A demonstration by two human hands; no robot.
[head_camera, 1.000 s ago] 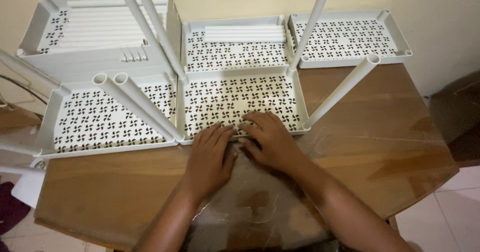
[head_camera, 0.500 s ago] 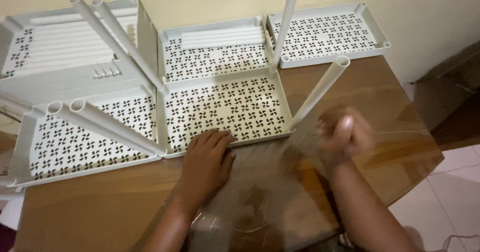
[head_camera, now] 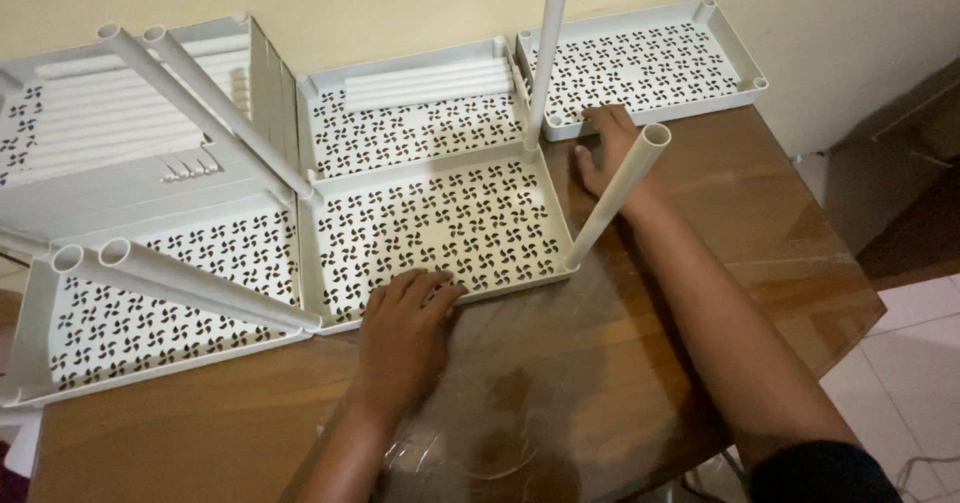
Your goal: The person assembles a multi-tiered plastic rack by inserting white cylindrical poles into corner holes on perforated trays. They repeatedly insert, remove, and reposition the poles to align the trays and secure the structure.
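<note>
my left hand lies flat and open on the near edge of the middle tray, holding it down. my right hand, fingers spread, touches the far tray behind its corner pole.

My left hand lies flat, palm down, fingers together; my right hand stretches far forward, arm extended, fingers spread.
</note>
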